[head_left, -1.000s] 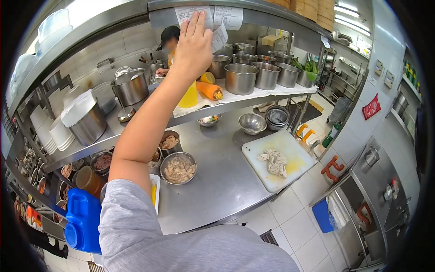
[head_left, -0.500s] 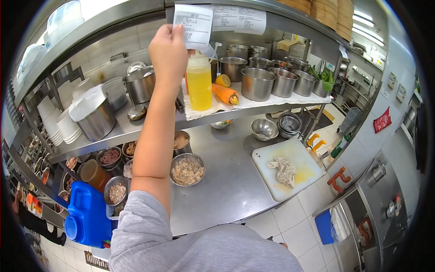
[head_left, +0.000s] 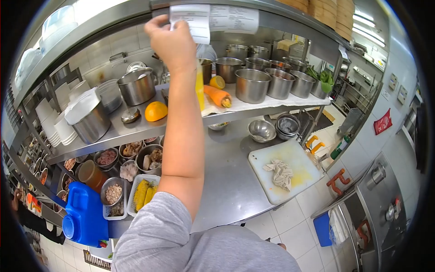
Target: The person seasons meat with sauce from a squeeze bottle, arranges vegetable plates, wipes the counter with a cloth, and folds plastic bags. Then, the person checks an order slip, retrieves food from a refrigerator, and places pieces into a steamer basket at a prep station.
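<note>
My left hand [head_left: 174, 43] is raised to the shelf's upper edge. Its thumb and fingers are closed at the left side of a white printed slip [head_left: 197, 22], which hangs from that edge. Just right of it hang more printed slips [head_left: 234, 19]. Behind my forearm stands a squeeze bottle of yellow liquid [head_left: 200, 86], mostly covered. A carrot [head_left: 217, 96] and a cut lemon [head_left: 218, 82] lie beside the bottle. Left of my forearm sits an orange fruit half [head_left: 156, 111]. My right hand is out of view.
Steel pots [head_left: 253, 86] line the middle shelf. Below, a white cutting board [head_left: 285, 170] holds a crumpled cloth [head_left: 280, 174], near steel bowls [head_left: 262, 130]. At lower left stand a blue jug [head_left: 86, 213], food bowls [head_left: 113, 191] and a basket of yellow food [head_left: 144, 195].
My left forearm has shifted right, covering the squeeze bottle and the bowl of chopped food. The orange fruit half and yellow food basket have come into view. My left fingers have moved at the slip.
</note>
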A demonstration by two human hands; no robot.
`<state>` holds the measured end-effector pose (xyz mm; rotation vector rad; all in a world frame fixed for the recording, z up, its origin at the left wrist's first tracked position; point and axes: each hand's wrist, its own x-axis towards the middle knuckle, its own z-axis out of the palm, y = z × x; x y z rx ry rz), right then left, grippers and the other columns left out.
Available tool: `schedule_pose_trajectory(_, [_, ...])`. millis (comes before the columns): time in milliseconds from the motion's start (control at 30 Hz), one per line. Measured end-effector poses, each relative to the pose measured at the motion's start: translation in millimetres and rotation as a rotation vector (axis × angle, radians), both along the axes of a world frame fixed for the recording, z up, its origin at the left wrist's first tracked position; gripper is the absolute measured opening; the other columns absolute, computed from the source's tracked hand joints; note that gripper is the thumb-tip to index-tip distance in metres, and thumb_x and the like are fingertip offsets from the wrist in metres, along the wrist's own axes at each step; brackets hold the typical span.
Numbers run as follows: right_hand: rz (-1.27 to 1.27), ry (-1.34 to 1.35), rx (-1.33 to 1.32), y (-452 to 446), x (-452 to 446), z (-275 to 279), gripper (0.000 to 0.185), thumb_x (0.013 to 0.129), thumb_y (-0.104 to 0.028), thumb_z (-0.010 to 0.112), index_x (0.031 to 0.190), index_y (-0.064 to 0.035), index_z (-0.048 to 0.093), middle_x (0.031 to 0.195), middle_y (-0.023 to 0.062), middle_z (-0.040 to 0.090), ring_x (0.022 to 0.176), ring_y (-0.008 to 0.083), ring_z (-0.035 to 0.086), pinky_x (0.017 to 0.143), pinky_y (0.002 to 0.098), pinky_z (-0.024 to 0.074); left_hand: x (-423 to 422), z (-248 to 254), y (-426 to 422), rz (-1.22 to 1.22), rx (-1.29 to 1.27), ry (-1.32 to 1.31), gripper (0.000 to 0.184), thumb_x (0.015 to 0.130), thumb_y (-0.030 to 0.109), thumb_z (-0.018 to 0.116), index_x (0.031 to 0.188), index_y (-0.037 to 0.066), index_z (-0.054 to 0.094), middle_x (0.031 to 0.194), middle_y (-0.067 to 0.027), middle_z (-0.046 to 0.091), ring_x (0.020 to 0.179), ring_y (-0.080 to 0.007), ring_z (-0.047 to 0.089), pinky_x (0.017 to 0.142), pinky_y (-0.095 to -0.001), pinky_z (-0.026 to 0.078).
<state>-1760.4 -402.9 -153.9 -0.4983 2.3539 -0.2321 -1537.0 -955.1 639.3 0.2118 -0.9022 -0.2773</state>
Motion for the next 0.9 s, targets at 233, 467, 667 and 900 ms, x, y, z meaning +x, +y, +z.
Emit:
schedule_pose_trajectory(233, [-0.153,-0.082,-0.14,37,-22,47,0.031,0.073,-0.034,0.068,0.09,-0.0087,0.071,0.09,0.016,0.068,0.085,0.0287,0.066,0.07,0.0395,0.0517,14,-7,-4,0.117,0.243,-0.266,0.019,0.081,0.002,0.052,0.092,-0.002,0.068,0.074,-0.0082,0.064,0.054,-0.0124,0.055,0.048,-0.0265,0.046])
schedule_pose_trajectory(467, [0.074,-0.088,0.103,198,-50,71,0.034,0.072,-0.036,0.07,0.095,-0.0114,0.07,0.094,0.014,0.068,0.089,0.0281,0.066,0.07,0.0381,0.0516,35,44,-33,0.186,0.302,-0.344,0.023,0.085,0.013,0.058,0.1,-0.001,0.069,0.09,-0.0127,0.068,0.072,-0.0195,0.067,0.061,-0.033,0.056])
schedule_pose_trajectory(667, [0.119,0.18,0.125,317,-66,83,0.025,0.075,-0.035,0.056,0.071,-0.0155,0.07,0.071,0.0072,0.067,0.066,0.0247,0.065,0.059,0.0403,0.0488,-17,15,50,0.161,0.09,-0.284,0.048,0.088,0.043,0.056,0.101,-0.003,0.065,0.102,-0.0158,0.066,0.094,-0.0255,0.063,0.079,-0.0385,0.051])
schedule_pose_trajectory(900, [-0.805,0.16,-0.624,343,-171,230,0.029,0.082,-0.024,0.062,0.1,-0.0018,0.067,0.085,0.0126,0.068,0.073,0.0197,0.065,0.067,0.0331,0.0516,-218,-133,392,-0.192,-0.7,-0.716,0.066,0.093,0.051,0.046,0.126,-0.006,0.046,0.115,-0.0283,0.055,0.105,-0.0385,0.057,0.086,-0.0425,0.048])
